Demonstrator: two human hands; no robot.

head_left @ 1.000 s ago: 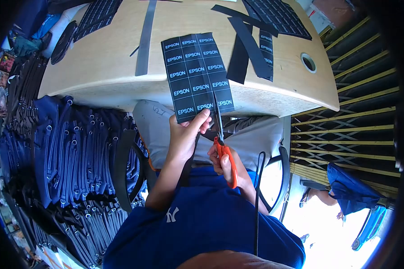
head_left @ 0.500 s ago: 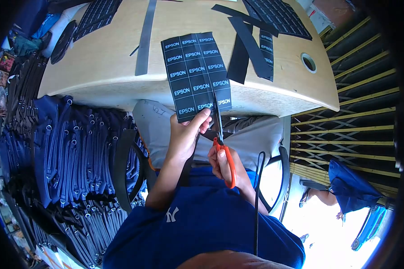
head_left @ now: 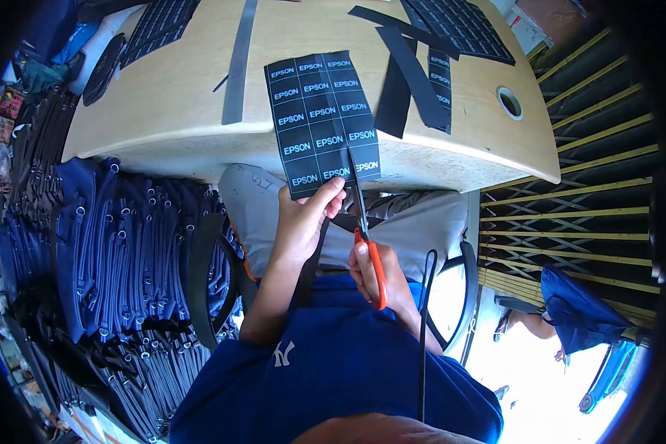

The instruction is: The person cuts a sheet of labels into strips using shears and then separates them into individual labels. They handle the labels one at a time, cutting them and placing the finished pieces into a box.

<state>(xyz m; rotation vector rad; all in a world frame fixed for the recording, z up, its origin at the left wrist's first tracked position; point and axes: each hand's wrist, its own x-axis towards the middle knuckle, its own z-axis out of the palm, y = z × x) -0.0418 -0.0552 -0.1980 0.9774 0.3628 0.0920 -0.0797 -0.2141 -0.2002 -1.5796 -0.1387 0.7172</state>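
A black sheet printed with rows of EPSON labels (head_left: pixel 322 113) reaches over the table's near edge. My left hand (head_left: pixel 303 220) pinches its bottom edge between thumb and fingers. Around the orange handles of a pair of scissors (head_left: pixel 376 270) my right hand (head_left: pixel 385 275) is closed. The scissors' dark blades point away from me and lie in the sheet along the line between the middle and right label columns, beside my left fingertips.
The wooden table (head_left: pixel 177 96) carries dark strips (head_left: pixel 414 81), more label sheets (head_left: pixel 462 33) and a grey strip (head_left: pixel 238 66). Dark blue straps with metal rings (head_left: pixel 126 251) are piled at left. A folding metal gate (head_left: pixel 570 185) stands at right; a person's leg (head_left: pixel 529 325) shows beyond.
The sheet and my left hand have shifted very slightly to the left. The scissors' handles have drawn closer together, with the blades still in the sheet.
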